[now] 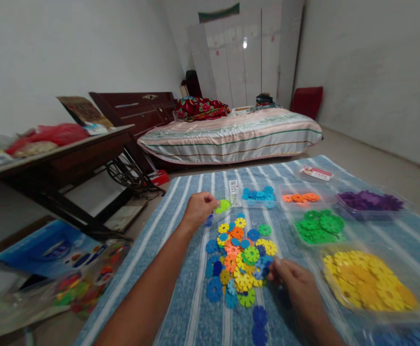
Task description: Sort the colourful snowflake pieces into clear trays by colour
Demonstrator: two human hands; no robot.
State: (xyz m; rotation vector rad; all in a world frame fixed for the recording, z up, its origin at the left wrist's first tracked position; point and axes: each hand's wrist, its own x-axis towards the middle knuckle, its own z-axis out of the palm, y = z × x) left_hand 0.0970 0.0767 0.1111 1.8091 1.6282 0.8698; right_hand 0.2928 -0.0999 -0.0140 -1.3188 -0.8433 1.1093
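A heap of mixed coloured snowflake discs (239,259) lies on a blue striped cloth (181,288). My left hand (199,209) reaches to the far side of the heap and pinches a light green disc (223,206). My right hand (296,283) rests at the heap's right edge, fingers curled against the discs there; what they hold, if anything, is hidden. Clear trays hold sorted discs: blue (259,194), orange (300,197), purple (370,200), green (319,225) and yellow (370,281).
A dark wooden table (69,158) with a sewing-machine base stands at the left. A blue toy box (47,250) and a clear bag of discs (83,286) lie on the floor. A striped bed (231,134) and white wardrobe (246,57) stand behind.
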